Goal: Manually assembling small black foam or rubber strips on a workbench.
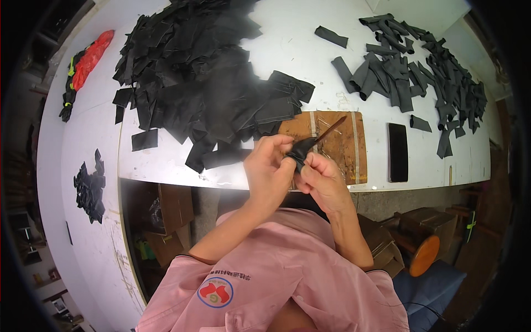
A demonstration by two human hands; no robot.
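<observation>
Both of my hands work on one small black fabric piece in front of my chest. My left hand pinches its left side between thumb and fingers. On the lower right side, the fingers of my right hand grip the same piece. A thin brown pointed stick sticks out of the cloth toward the upper right; its other end is hidden by the cloth and my fingers. Beneath lies a worn brown board with pale strips across it, at the table's front edge.
A large heap of flat black fabric pieces covers the table's left half. Rolled dark fabric tubes lie scattered at the right, near a black phone. A side table holds a small black pile and a red plastic bag.
</observation>
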